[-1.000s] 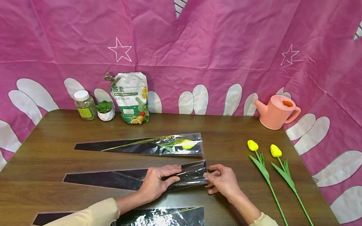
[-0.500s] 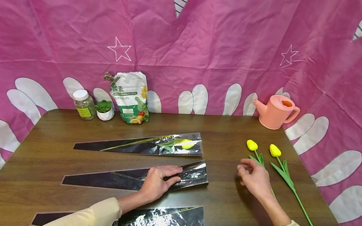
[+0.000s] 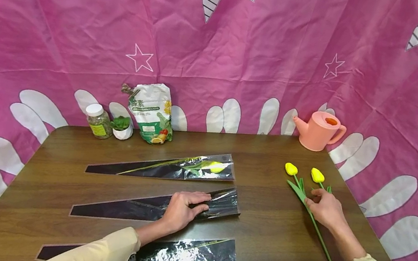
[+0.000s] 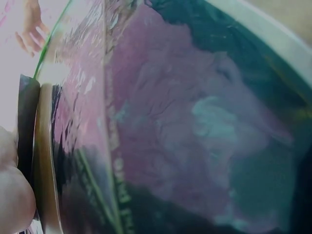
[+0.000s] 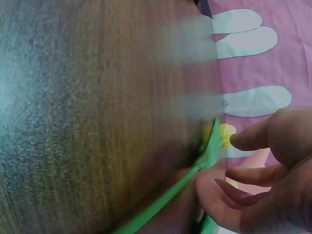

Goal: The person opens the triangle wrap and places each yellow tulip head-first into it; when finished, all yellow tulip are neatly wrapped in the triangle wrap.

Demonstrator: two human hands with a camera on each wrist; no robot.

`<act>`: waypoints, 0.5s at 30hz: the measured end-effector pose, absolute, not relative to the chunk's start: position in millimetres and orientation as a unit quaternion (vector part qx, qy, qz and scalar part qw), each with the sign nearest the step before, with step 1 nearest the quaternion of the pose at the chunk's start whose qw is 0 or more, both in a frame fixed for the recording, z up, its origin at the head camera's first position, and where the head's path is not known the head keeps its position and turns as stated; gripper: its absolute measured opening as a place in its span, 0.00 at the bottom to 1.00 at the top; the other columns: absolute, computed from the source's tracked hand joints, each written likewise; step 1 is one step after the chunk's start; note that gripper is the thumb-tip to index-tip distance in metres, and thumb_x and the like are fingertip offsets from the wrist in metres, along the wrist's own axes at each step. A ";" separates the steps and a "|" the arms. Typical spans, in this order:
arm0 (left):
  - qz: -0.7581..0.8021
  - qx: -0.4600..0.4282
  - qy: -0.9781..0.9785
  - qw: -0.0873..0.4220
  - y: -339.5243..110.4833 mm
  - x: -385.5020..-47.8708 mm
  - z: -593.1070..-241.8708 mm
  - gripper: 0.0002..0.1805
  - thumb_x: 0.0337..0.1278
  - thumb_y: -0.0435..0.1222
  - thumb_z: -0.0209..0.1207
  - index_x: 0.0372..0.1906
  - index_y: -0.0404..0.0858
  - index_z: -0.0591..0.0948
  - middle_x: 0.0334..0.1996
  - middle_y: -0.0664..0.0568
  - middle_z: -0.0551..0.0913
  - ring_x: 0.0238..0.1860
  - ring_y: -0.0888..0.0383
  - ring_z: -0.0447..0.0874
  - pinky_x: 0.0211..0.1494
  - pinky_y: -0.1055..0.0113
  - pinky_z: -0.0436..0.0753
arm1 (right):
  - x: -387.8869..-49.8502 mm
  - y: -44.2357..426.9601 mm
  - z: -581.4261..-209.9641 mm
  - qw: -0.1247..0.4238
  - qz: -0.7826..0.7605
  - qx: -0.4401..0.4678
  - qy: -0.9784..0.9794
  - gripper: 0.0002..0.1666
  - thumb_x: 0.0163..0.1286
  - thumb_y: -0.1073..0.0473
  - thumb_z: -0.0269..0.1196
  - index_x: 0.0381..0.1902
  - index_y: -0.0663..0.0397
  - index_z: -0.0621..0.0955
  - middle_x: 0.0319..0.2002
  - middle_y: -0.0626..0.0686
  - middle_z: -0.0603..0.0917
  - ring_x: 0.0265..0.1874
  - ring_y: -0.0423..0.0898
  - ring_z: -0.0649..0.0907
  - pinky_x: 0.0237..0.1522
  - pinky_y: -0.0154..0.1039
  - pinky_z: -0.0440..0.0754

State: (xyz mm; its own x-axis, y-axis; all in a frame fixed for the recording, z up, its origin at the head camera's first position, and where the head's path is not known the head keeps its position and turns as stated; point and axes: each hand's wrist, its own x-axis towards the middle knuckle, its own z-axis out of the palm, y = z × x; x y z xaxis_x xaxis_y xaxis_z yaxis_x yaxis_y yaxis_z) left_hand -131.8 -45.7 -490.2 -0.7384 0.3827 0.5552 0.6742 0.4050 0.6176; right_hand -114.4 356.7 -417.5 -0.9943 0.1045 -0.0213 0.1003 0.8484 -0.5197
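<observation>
My left hand (image 3: 180,208) rests on the middle black clear-fronted sleeve (image 3: 118,208), thumb and fingers spread near its wide end. That sleeve's right edge lifts slightly. Over the right-hand yellow tulip (image 3: 317,175), my right hand (image 3: 328,209) covers the upper stem and leaves. The right wrist view has the fingers of the right hand (image 5: 273,180) bent and apart, beside a green leaf and stem (image 5: 161,200); any contact is unclear. To its left lies another yellow tulip (image 3: 291,169). In the left wrist view, a glossy sleeve (image 4: 170,122) fills most of the picture.
A sleeve holding a yellow tulip (image 3: 213,166) lies behind the middle one, and a wide black sleeve (image 3: 192,260) in front. Along the back stand a jar (image 3: 98,122), a small potted plant (image 3: 122,130), a white-green bag (image 3: 151,114) and a pink watering can (image 3: 317,131).
My right hand has left the sleeve's wide end and travelled right, past the left tulip, to the right-hand tulip. The left hand has stayed on the sleeve, whose wide end lies flatter.
</observation>
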 end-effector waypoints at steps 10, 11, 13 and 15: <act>-0.438 -0.328 -0.819 0.174 -45.9 -131.8 -489.8 0.13 0.48 0.30 0.75 0.42 0.38 0.91 0.44 0.52 0.89 0.45 0.56 0.88 0.48 0.58 0.84 | -120.5 357.8 -425.0 0.000 0.258 -0.050 -0.965 0.25 0.67 0.61 0.62 0.50 0.81 0.75 0.36 0.69 0.84 0.41 0.70 0.81 0.44 0.61 0.77; -0.439 -0.327 -0.818 0.174 -46.0 -131.6 -489.7 0.13 0.47 0.30 0.75 0.42 0.38 0.91 0.44 0.52 0.89 0.45 0.55 0.88 0.48 0.58 0.84 | -121.3 358.0 -425.5 -0.002 0.257 -0.048 -0.965 0.25 0.67 0.61 0.62 0.50 0.81 0.75 0.35 0.69 0.84 0.40 0.69 0.81 0.44 0.61 0.77; -0.441 -0.326 -0.818 0.173 -46.1 -131.2 -489.6 0.13 0.48 0.29 0.75 0.42 0.38 0.91 0.44 0.51 0.89 0.45 0.55 0.88 0.48 0.58 0.84 | -122.8 358.5 -426.3 -0.005 0.255 -0.044 -0.966 0.24 0.66 0.62 0.62 0.50 0.81 0.75 0.34 0.67 0.84 0.38 0.67 0.82 0.43 0.60 0.77; -0.443 -0.326 -0.817 0.171 -46.2 -131.0 -489.5 0.13 0.48 0.29 0.75 0.42 0.38 0.91 0.44 0.51 0.89 0.45 0.55 0.88 0.48 0.57 0.84 | -123.8 358.9 -426.6 -0.013 0.258 -0.041 -0.965 0.23 0.66 0.63 0.62 0.50 0.81 0.75 0.32 0.65 0.84 0.34 0.62 0.83 0.40 0.57 0.78</act>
State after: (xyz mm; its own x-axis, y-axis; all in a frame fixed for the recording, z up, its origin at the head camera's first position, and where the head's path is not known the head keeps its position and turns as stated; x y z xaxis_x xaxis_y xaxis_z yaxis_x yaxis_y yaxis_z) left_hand -131.0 -46.2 -489.5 -0.7282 0.3819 0.5691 0.6853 0.3952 0.6117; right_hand -123.8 358.9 -426.6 -0.9963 0.0724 -0.0458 0.0856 0.8638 -0.4965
